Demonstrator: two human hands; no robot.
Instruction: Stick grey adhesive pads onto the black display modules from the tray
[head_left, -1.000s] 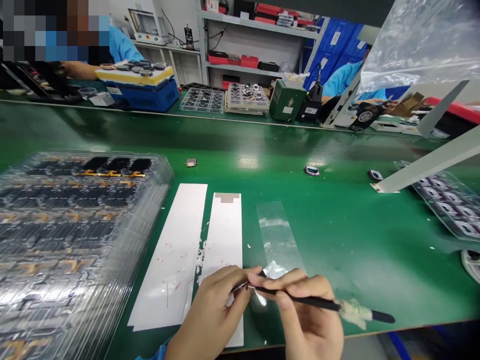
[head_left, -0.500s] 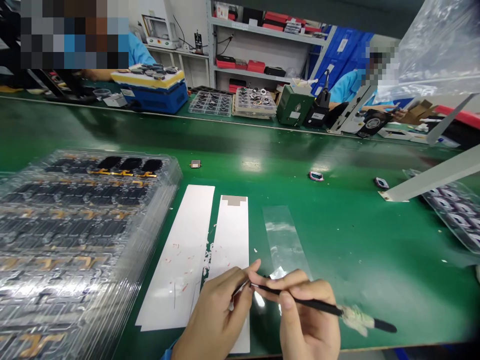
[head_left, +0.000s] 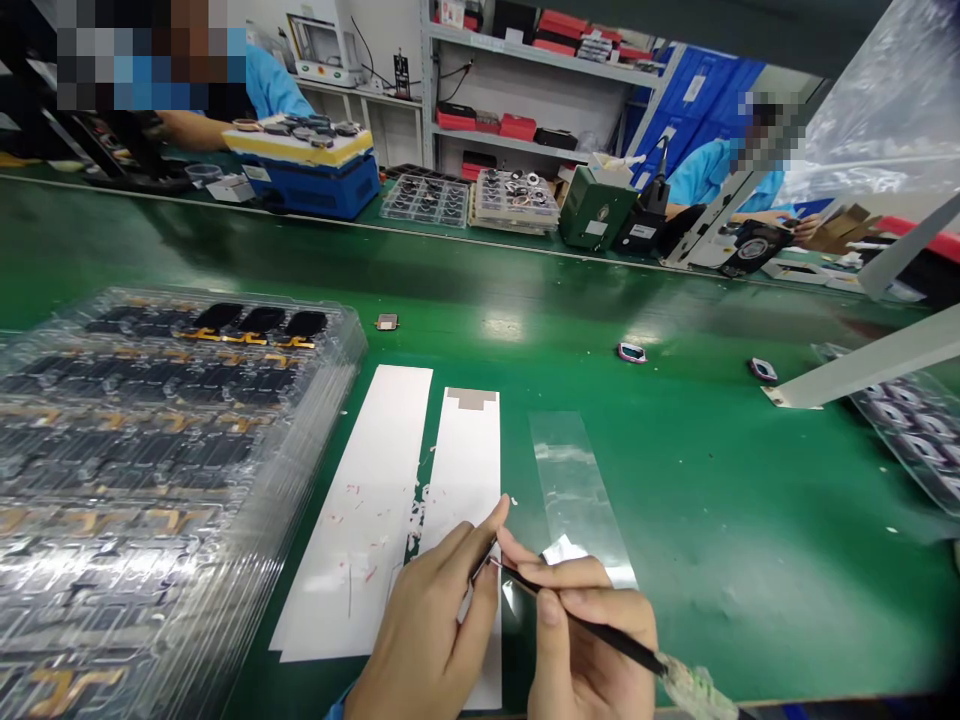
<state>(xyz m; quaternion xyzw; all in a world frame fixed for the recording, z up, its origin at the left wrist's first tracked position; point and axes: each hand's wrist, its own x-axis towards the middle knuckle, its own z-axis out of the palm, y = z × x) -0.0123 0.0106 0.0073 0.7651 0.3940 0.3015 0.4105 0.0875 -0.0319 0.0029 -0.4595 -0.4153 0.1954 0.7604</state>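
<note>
Between the thumb and fingers of my left hand (head_left: pixel 431 620) is a small thin dark part (head_left: pixel 482 565), seen almost edge-on and mostly covered by the fingers. My right hand (head_left: pixel 600 625) grips a slim black pen-like tool (head_left: pixel 619 645) with tape wrapped round its rear; whether it is a pair of tweezers I cannot tell. Its fine tip touches or almost touches the part, and the fingers of both hands meet there. Under my left hand lies a white strip (head_left: pixel 469 460) with a grey patch at its far end. Beside my right hand is a clear film strip (head_left: pixel 574 480).
Stacked clear plastic trays (head_left: pixel 300 480) of dark screens with gold flex cables fill the left. Another white strip (head_left: pixel 382 450) bears red and white scraps. Farther back lie a small square part (head_left: pixel 387 322) and a pink-rimmed part (head_left: pixel 631 353). A white post (head_left: pixel 862 365) stands right. Two co-workers sit opposite.
Both hands have shifted slightly left and up. The tool in my right hand slants more steeply, its rear end lower. The small part stays in my left fingers.
</note>
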